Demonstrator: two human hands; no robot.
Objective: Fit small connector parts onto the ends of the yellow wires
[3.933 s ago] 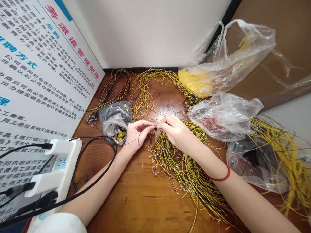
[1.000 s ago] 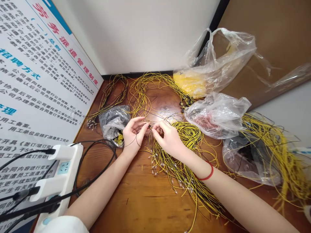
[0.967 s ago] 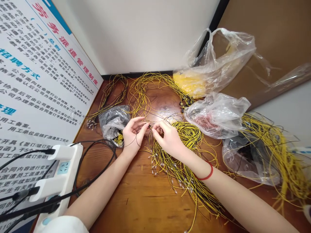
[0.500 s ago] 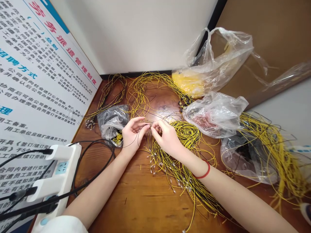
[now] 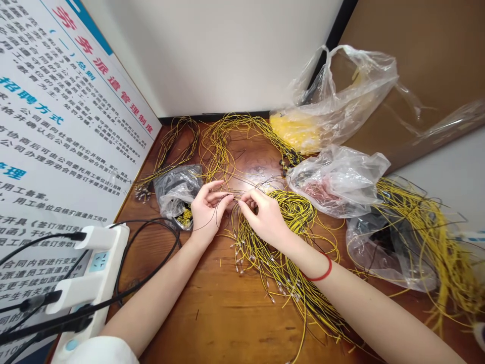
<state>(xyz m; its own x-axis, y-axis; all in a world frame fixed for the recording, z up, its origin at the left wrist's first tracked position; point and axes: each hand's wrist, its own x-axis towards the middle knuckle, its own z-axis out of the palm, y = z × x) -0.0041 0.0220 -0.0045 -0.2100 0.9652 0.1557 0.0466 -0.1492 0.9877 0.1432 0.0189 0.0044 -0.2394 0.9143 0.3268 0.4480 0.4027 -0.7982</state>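
Note:
My left hand pinches a thin dark wire between thumb and forefinger, and the wire loops down past the palm. Facing it, my right hand has its thumb and forefinger closed on the wire too, a short gap from the left fingertips. Whatever small piece sits right at the fingertips is too tiny to make out. Beneath and beside the right hand lies a big bundle of yellow and black wires, many with small pale ends, fanning toward the table's front.
A grey plastic bag with yellow pieces stands left of the hands. Clear bags and a bag of yellow parts lie at the right. More wires hang there. A power strip with black cables borders the left.
My right fingertips have drawn slightly away from the left ones, along the wire. The whole view has shifted a little; the left hand keeps its pinch.

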